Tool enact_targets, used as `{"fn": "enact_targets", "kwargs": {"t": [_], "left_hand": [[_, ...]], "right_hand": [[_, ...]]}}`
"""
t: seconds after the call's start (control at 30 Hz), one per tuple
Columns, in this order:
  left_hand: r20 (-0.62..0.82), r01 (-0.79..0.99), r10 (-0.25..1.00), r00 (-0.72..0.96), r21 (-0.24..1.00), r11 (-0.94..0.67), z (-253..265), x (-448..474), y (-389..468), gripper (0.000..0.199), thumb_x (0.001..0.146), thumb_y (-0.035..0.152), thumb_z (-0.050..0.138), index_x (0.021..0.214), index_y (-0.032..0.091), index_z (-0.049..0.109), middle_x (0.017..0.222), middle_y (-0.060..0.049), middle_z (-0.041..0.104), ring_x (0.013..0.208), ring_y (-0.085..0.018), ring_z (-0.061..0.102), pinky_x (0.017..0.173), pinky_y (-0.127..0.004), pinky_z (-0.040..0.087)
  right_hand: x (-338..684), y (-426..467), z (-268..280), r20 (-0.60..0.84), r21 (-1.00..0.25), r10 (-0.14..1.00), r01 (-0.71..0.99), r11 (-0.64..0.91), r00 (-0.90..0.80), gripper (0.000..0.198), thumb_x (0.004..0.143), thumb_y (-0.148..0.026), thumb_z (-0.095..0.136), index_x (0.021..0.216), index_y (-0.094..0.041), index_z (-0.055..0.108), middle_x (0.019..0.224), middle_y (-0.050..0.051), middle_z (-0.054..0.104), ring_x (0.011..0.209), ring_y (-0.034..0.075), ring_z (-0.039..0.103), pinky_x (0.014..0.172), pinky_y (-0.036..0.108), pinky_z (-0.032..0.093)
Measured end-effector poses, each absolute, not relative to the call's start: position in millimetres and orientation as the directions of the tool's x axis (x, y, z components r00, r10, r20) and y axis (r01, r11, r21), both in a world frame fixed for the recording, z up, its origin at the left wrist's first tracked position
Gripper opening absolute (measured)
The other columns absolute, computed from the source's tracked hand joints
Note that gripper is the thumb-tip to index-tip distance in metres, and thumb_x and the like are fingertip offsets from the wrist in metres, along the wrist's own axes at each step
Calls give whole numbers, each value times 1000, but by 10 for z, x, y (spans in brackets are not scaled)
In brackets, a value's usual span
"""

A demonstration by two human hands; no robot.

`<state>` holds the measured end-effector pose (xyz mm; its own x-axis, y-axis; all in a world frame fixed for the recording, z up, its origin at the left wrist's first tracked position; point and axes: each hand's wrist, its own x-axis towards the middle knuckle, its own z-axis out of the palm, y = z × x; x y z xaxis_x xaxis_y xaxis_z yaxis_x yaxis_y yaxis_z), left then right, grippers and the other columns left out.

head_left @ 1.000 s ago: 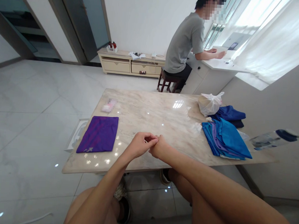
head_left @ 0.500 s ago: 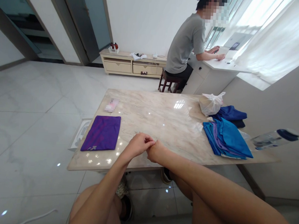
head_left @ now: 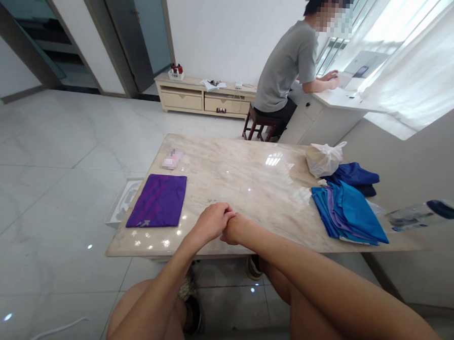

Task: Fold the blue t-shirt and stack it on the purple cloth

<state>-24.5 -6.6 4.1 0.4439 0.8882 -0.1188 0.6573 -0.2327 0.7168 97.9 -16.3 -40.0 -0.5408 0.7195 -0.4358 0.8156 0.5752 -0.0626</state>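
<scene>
Purple cloth (head_left: pixel 157 201) lies folded on the table (head_left: pixel 216 157), left of the left hand (head_left: pixel 211 221), which meets the right hand (head_left: pixel 236 228); whether they hold anything, I can't tell. Seemingly idle waiting; reaching the cloth would call for parting them.

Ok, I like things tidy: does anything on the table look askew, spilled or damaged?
I see no spill or damage. The stack of mostly blue cloths on the right looks slightly askew: its layers fan out unevenly, whereas the purple cloth on the left lies flat. The bottle appears slanted, but that may be lens distortion.
</scene>
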Motion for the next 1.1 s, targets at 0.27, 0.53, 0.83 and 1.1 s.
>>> {"fn": "enact_targets", "kwargs": {"t": [0.27,0.53,0.83,1.1], "left_hand": [[-124,743,927,354,639,-198,68,-287,-91,18,103,25,65,93,24,80,107,-9,84,103,-28,76,87,-34,52],[-37,865,962,272,448,-227,118,-219,-92,29,114,30,49,112,24,77,120,-11,79,105,-28,76,83,-35,51],[-80,899,949,306,352,-261,254,-171,-107,35,110,33,46,113,23,79,115,-14,82,104,-32,77,81,-36,53],[-164,915,921,353,269,-302,162,-151,10,49,110,48,34,113,23,77,117,-19,82,100,-38,77,75,-41,50]], "right_hand": [[957,-136,-75,-583,-21,659,819,573,-476,39,109,-36,66,140,-15,80,143,20,77,143,36,70,123,48,55],[1307,-218,96,-624,-57,672,881,469,-399,53,112,-38,60,157,-11,65,148,26,72,135,37,74,110,48,60],[2989,178,367,-416,-358,897,934,-9,-151,48,116,-37,53,155,-13,68,138,15,80,120,23,77,106,28,54],[4329,-301,179,-99,-15,797,800,-600,596,45,111,-26,60,151,-8,64,158,24,63,148,34,58,118,38,47]]}}
